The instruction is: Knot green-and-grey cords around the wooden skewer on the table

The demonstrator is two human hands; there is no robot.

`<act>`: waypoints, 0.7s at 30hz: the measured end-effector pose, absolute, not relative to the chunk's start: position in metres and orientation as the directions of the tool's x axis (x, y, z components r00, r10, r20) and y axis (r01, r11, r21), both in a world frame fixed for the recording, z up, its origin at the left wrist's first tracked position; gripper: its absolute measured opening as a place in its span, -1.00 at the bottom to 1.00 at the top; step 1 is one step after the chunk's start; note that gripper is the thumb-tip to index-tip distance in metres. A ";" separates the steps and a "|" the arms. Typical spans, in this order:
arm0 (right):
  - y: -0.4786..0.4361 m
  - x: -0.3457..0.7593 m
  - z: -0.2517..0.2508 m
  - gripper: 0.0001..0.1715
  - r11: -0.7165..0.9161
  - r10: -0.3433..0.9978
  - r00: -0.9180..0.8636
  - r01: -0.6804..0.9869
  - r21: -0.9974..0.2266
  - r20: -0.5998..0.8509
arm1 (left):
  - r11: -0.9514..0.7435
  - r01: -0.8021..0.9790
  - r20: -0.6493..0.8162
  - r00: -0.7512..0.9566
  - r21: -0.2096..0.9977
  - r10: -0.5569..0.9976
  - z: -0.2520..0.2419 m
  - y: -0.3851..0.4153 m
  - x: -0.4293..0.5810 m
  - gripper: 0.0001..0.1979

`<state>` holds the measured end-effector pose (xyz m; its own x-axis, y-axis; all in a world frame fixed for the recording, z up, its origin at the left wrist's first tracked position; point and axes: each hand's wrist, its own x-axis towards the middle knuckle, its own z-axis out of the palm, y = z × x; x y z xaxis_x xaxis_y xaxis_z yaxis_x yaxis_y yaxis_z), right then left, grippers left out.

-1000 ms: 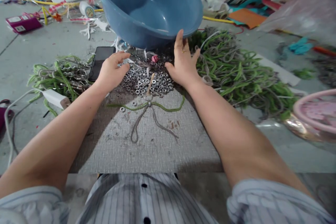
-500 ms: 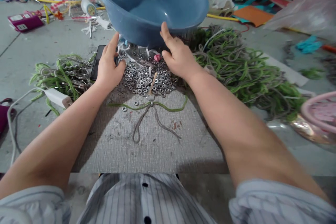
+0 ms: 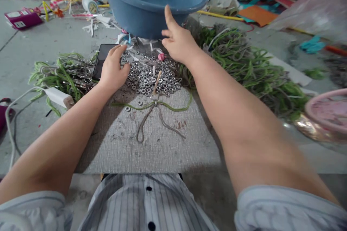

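A large blue basin [image 3: 135, 16] stands at the far side of the board. My right hand [image 3: 179, 41] is at its near wall, fingers apart; whether it touches the wall I cannot tell. My left hand [image 3: 115, 66] is over the left edge of a heap of metal nuts [image 3: 151, 77], beside a dark phone [image 3: 101, 59], its fingers spread and holding nothing. In front of the heap, green cord [image 3: 176, 108] and grey cord [image 3: 143, 126] meet at a small nut below a ring. A thin wooden stick [image 3: 157, 82] lies above the ring.
Tangled green and grey cords [image 3: 244, 65] are piled on the right, with a smaller bundle [image 3: 65, 68] on the left. A white charger [image 3: 58, 96] with its cable lies at left. A pink basket [image 3: 325, 110] stands at the right edge.
My right hand has risen slightly along the basin's wall. My left fingers have come down lower, away from the basin. The basin sits slightly higher and further left in view.
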<state>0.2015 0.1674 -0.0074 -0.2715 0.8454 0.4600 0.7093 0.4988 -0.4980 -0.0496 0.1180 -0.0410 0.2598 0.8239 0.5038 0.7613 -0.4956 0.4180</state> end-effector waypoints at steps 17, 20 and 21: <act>-0.005 0.223 -0.028 -0.78 0.632 0.774 -0.502 0.645 -0.429 0.385 | -0.702 0.659 0.486 0.536 0.270 0.691 0.012 0.013 -0.001 -0.87; 0.001 0.224 -0.040 -0.77 0.616 0.775 -0.422 0.671 -0.414 0.470 | -0.734 0.630 0.458 0.590 0.255 0.665 -0.001 -0.001 -0.005 -0.87; 0.005 0.224 -0.043 -0.77 0.612 0.771 -0.399 0.677 -0.408 0.496 | -0.738 0.630 0.448 0.602 0.242 0.661 -0.007 -0.002 -0.008 -0.85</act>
